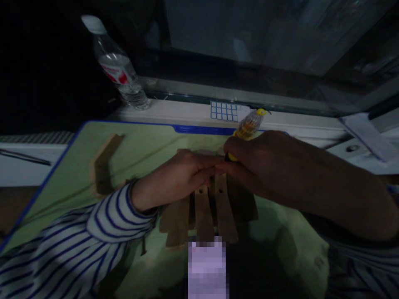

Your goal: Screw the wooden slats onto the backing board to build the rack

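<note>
My right hand (264, 162) is closed round a screwdriver (249, 124) with a clear and yellow handle. The handle's end points up and away from me, and the tip is hidden by my fingers. My left hand (182, 172) reaches in from the left, its fingers pinched together and meeting my right fingers near the screwdriver's dark collar. What the left fingertips hold is hidden. Below both hands lie several wooden slats; a middle slat (203, 211) and a right slat (225, 211) each show a dark hole near the top. They rest over a wider wooden board (246, 205).
An angled wooden piece (104, 166) lies on the left of the green, blue-edged tabletop (149, 143). A small bolt (144, 246) is near my left sleeve. Behind, a water bottle (120, 68) and a blue-gridded sheet (223, 111) are on the white ledge (183, 106).
</note>
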